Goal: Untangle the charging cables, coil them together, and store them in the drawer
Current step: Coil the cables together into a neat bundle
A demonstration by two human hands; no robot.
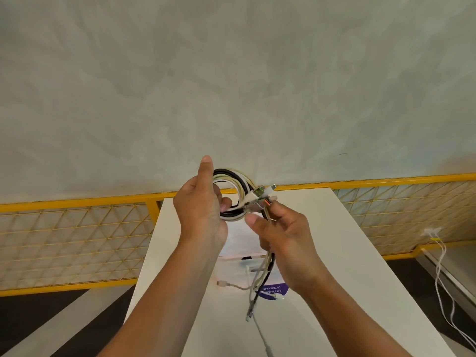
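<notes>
**Winding loose tails onto a hand-held coil**

Coil (239, 180) of black, white and cream charging cables: held up in the air above the far edge of the white table (347, 253), touching nothing but hands.

Left hand (201, 212) grips it, fingers curled through the loop and thumb straight up along the near side. Right hand (286, 243) pinches the strands between thumb and forefinger just beside the coil, where a cluster of plugs (260, 199) sticks out.

Unwound tails (260, 274) hang below the right hand. Their ends lie mid-table, beside a purple label (273, 289). No drawer in sight.

Judgement: coiling well along, storing not begun.

How I'd do this step well:
- Firm left grip, so the wraps cannot spring apart.
- Slide the right hand down the tails and feed them as 1 bundle.
- Turn in the same direction and to the same loop size as the turns already made.
- Lift the ends off the table before each turn.
- Mind the plugs by the coil, since a strand could snag there.
- Tuck the final ends under a wrap.

Elsewhere: yellow mesh fence (77, 228) behind the table's far edge, and thin white leads (441, 266) off its right side.
</notes>
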